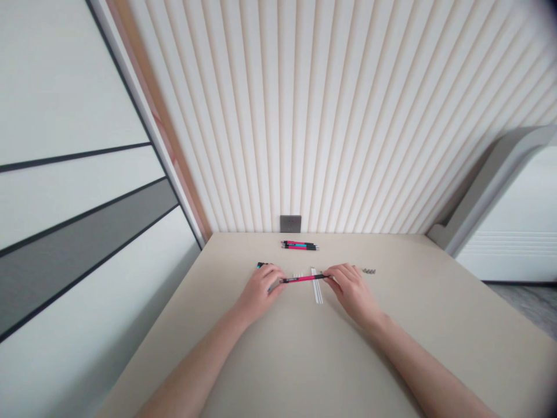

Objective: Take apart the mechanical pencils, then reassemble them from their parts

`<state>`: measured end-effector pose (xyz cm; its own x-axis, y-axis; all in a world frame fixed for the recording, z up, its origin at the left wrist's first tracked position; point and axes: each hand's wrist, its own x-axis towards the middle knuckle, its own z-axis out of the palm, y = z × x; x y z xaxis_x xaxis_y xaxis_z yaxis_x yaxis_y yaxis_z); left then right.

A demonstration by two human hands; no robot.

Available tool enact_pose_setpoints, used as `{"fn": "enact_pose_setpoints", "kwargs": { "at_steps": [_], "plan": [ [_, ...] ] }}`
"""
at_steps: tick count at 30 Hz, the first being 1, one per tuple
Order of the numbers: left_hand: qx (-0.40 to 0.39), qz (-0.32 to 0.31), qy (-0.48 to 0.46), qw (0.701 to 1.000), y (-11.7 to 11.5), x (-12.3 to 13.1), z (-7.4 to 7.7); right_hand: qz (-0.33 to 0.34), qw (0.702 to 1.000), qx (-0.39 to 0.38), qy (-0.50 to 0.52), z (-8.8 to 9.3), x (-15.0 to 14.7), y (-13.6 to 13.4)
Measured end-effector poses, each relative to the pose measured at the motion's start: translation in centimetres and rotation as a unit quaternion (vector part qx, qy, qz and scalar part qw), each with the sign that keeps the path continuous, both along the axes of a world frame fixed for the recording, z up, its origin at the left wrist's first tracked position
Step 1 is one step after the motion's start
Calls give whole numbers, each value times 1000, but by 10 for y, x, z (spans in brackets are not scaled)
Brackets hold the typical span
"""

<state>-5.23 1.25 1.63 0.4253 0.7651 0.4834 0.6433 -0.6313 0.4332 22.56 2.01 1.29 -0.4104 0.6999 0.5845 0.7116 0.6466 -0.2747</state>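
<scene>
A pink and black ballpoint pen (304,278) lies level between my two hands, above the table. My left hand (261,285) pinches its left end with thumb and fingers. Around its black right end close the fingers of my right hand (351,287). Beneath and behind the pen, several thin white refills (318,293) rest on the table, with small white pieces (297,275) beside them. Black and blue pen parts (263,265) show partly behind my left hand. To the right of my right hand lie several small metal springs or tips (369,271), too small to tell which.
Several assembled pens (300,246), pink, blue and black, lie together near the back edge of the beige table (278,360). Behind them is a ribbed white wall (300,116) with a dark socket (290,223). A white cabinet (78,278) stands at the left.
</scene>
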Motion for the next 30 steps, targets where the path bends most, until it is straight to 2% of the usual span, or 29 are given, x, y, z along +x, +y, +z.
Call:
{"fn": "enact_pose_setpoints", "kwargs": {
  "at_steps": [7, 15, 30],
  "plan": [
    [36, -2, -6, 999, 0, 0, -1, 37, 997, -58, 16, -5, 2, -1],
    [88, 6, 13, 996, -1, 0, -2, 58, 990, -130, -2, 1, -1, -6],
    [77, -13, 41, 996, -4, 0, 5, 30, 999, -30, -17, 2, 1, -5]
  ]
}}
